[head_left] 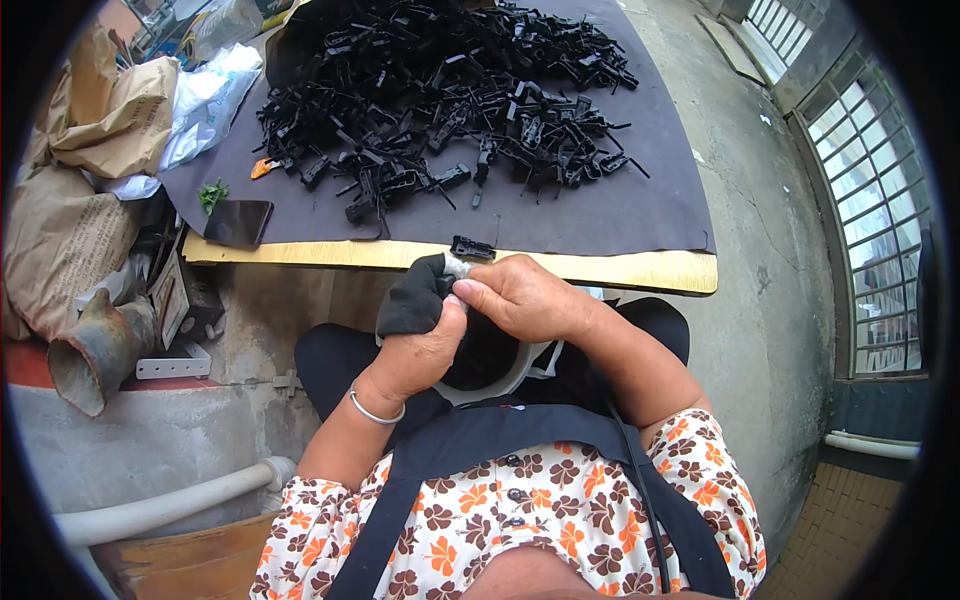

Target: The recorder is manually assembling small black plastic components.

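Note:
My left hand (418,318), partly covered by a black fabric glove, meets my right hand (530,297) just before the table's front edge. Both hands are closed, thumbs and fingertips pressed together. At their fingertips a small black plastic part (472,247) shows against the yellow edge; the fingers hide how it is gripped. Something whitish (457,267) covers a fingertip there. Below the hands, between my knees, stands a bucket (512,378) with a pale rim and a dark inside. Beyond them a large heap of similar black plastic parts (440,100) covers the tabletop.
The table (600,225) has a dark cloth and a yellow front edge (620,268). On its left lie a dark phone-like slab (238,222), a green sprig (212,195) and an orange piece (262,168). Paper sacks (70,240) and a rusty pipe (95,350) stand left.

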A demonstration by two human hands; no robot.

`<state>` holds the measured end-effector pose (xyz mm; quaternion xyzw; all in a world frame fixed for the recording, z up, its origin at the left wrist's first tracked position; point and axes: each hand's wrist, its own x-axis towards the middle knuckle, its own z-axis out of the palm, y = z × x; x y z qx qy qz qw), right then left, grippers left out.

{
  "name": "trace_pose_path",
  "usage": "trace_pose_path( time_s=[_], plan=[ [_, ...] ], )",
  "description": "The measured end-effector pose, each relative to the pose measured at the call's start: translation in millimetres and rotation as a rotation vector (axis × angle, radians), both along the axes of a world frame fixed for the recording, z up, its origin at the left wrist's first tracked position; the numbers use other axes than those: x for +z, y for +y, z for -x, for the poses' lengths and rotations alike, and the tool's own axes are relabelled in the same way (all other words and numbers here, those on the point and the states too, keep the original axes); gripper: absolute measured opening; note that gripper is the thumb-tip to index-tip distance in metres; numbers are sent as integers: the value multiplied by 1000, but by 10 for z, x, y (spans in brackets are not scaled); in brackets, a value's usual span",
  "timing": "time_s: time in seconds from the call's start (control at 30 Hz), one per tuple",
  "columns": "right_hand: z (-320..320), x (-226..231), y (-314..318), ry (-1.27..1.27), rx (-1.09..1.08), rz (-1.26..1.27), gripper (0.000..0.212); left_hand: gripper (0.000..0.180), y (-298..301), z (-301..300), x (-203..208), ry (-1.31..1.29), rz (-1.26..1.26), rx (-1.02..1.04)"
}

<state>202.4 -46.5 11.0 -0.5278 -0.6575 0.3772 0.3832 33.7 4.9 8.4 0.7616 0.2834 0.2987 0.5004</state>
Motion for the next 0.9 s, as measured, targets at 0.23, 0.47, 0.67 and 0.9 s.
trace_pose_path(
  time_s=[0.23, 0.47, 0.67, 0.9],
  plan=[
    [113, -91, -62, 96, -42, -149, 32, 20, -15, 37, -25, 3, -418, -22],
    [-423, -26, 61, -417, -286, -235, 19, 26, 98, 223, 85, 431, -692, -180],
    [-444, -170, 119, -637, -182, -273, 11, 21, 81, 125, 102, 201, -645, 91],
    [-98, -147, -3, -705, -89, -638, 7, 39, 238, -71, 37, 183, -719, -15]
  ],
)
